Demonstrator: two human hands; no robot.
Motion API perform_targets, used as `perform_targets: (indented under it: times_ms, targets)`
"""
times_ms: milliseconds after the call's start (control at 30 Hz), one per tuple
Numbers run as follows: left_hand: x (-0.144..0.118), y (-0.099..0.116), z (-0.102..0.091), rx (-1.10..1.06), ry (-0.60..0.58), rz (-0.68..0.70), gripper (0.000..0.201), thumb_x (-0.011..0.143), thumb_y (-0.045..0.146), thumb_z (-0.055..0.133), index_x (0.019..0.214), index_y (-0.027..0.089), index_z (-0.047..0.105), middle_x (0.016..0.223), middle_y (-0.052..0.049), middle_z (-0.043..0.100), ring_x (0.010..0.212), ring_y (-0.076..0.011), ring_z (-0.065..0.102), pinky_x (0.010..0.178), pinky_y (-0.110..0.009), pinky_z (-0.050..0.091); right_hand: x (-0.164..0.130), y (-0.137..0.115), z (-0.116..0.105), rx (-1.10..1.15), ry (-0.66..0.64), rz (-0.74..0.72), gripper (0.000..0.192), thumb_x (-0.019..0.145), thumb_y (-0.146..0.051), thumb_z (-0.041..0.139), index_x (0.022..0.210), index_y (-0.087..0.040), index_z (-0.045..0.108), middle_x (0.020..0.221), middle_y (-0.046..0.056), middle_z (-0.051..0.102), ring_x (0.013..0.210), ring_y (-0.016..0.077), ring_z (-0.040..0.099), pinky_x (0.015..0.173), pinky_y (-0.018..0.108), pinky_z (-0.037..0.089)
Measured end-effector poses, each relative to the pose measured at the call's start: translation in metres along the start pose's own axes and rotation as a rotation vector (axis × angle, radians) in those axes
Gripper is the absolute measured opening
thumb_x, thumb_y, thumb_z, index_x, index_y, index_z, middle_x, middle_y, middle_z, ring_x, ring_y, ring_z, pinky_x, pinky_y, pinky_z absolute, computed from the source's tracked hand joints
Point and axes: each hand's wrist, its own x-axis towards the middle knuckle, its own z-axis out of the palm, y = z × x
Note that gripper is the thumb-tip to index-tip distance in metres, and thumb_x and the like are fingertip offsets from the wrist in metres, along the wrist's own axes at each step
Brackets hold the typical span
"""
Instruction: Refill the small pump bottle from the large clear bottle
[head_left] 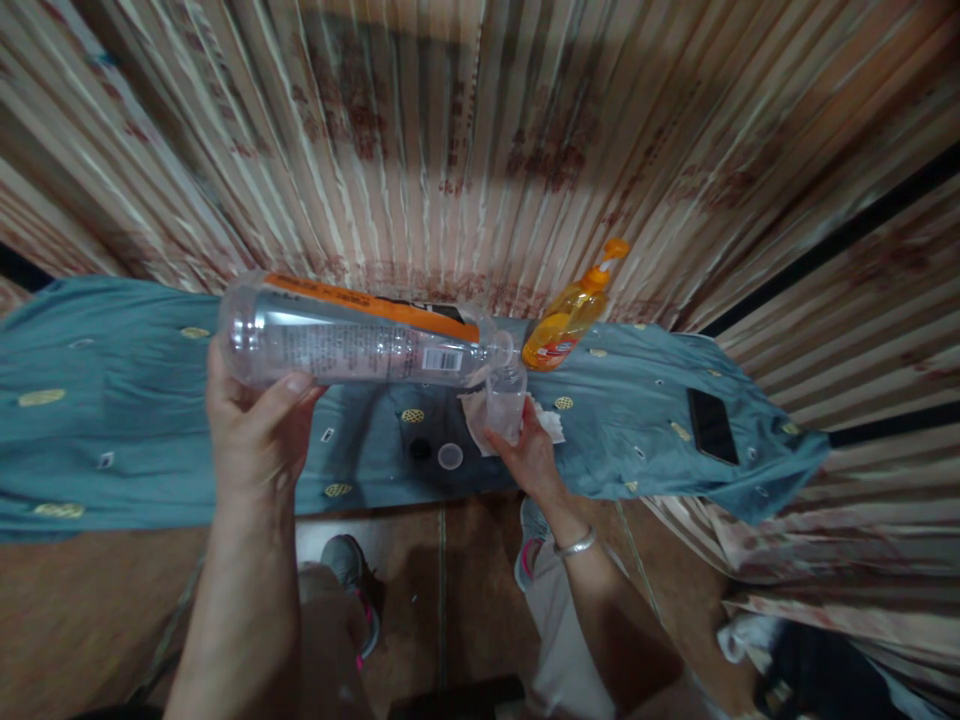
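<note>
Left hand (251,425) gripping sideways-tipped clear bottle (352,335), right hand (529,455) clasping small cup (506,400) at its mouth

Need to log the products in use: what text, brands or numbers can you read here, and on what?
Nothing can be read.
Big bottle in left hand: orange band, fine print and barcode, all blurred.
Orange soap bottle: label too small.
Small bottle in right hand: no print visible.
Phone: screen dark.

orange soap bottle (571,316), phone (711,425), blue cloth (112,420)
</note>
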Motion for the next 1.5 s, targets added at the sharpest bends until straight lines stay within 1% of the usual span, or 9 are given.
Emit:
perform_targets:
  times_ms: [167,367,467,667,767,900,1067,1300,1500]
  targets:
    - [0.0001,-0.001,-0.0014,-0.019,-0.015,0.003,0.056,0.04,0.016,0.099,0.091,0.026,0.076,0.088,-0.001,0.074,0.076,-0.0153,0.064,0.058,-0.023,0.059,-0.0002,0.0009,0.0005,-0.006,0.002,-0.012,0.087,0.085,-0.049,0.081,0.157,-0.012,0.05,0.145,0.025,0.072,0.135,0.0397,0.071,0.113,0.059,0.059]
    - [0.0022,-0.0037,-0.002,-0.029,-0.008,0.009,0.056,0.039,0.014,0.095,0.09,0.025,0.076,0.087,0.002,0.073,0.072,-0.0136,0.066,0.055,-0.021,0.059,0.0005,-0.0044,-0.0003,0.002,-0.001,-0.013,0.087,0.085,-0.046,0.081,0.156,-0.008,0.049,0.144,0.027,0.072,0.134,0.0395,0.071,0.113,0.057,0.059]
    - [0.0029,-0.005,-0.0031,-0.033,-0.008,0.014,0.057,0.039,0.014,0.096,0.092,0.025,0.076,0.088,0.001,0.073,0.07,-0.0141,0.065,0.052,-0.022,0.059,0.0003,-0.0066,-0.0008,0.011,-0.001,-0.039,0.084,0.087,-0.045,0.079,0.156,-0.009,0.049,0.145,0.025,0.072,0.134,0.0382,0.072,0.112,0.055,0.06]
    - [0.0024,-0.0034,-0.0033,-0.015,-0.02,0.013,0.055,0.04,0.017,0.098,0.09,0.026,0.076,0.087,0.001,0.073,0.074,-0.0147,0.065,0.053,-0.021,0.056,0.0007,-0.0032,-0.0006,-0.028,0.001,-0.041,0.086,0.086,-0.045,0.079,0.156,-0.007,0.048,0.144,0.028,0.072,0.133,0.0409,0.072,0.111,0.058,0.06]
    - [0.0022,-0.0022,-0.0026,-0.022,-0.011,-0.004,0.056,0.039,0.015,0.096,0.09,0.026,0.076,0.087,0.001,0.073,0.074,-0.0149,0.064,0.053,-0.023,0.058,0.0011,-0.0015,-0.0001,-0.036,0.004,-0.037,0.087,0.085,-0.045,0.079,0.155,-0.005,0.048,0.144,0.03,0.071,0.133,0.0418,0.072,0.112,0.06,0.06]
    - [0.0031,-0.0023,-0.0015,-0.028,0.008,-0.022,0.054,0.036,0.012,0.093,0.086,0.025,0.076,0.085,0.002,0.073,0.072,-0.0154,0.064,0.053,-0.024,0.058,0.001,-0.0029,-0.0005,-0.031,0.003,-0.032,0.084,0.086,-0.042,0.079,0.155,-0.006,0.049,0.142,0.029,0.072,0.131,0.0415,0.073,0.111,0.06,0.06]
    - [0.0036,-0.0018,-0.0008,-0.025,-0.01,-0.016,0.054,0.037,0.013,0.093,0.087,0.026,0.076,0.088,0.0,0.074,0.077,-0.0168,0.065,0.055,-0.025,0.06,0.0006,-0.0065,-0.0022,-0.024,-0.006,-0.027,0.084,0.086,-0.041,0.079,0.155,-0.003,0.049,0.144,0.031,0.07,0.133,0.0429,0.072,0.113,0.062,0.059]
    - [0.0027,-0.0008,-0.0023,-0.029,-0.022,-0.002,0.056,0.038,0.014,0.096,0.089,0.027,0.078,0.086,0.001,0.071,0.076,-0.0166,0.063,0.053,-0.024,0.059,0.0003,-0.0035,-0.0016,-0.023,-0.004,-0.031,0.084,0.086,-0.043,0.081,0.156,-0.009,0.049,0.145,0.028,0.071,0.134,0.0413,0.071,0.112,0.06,0.059]
    - [0.0034,-0.0031,-0.003,-0.012,-0.041,0.027,0.053,0.042,0.012,0.092,0.09,0.028,0.077,0.089,0.0,0.072,0.078,-0.0161,0.065,0.055,-0.023,0.059,0.0005,-0.0045,-0.0009,-0.021,-0.007,-0.016,0.085,0.086,-0.046,0.081,0.156,-0.009,0.05,0.145,0.027,0.071,0.135,0.0407,0.071,0.112,0.058,0.059]
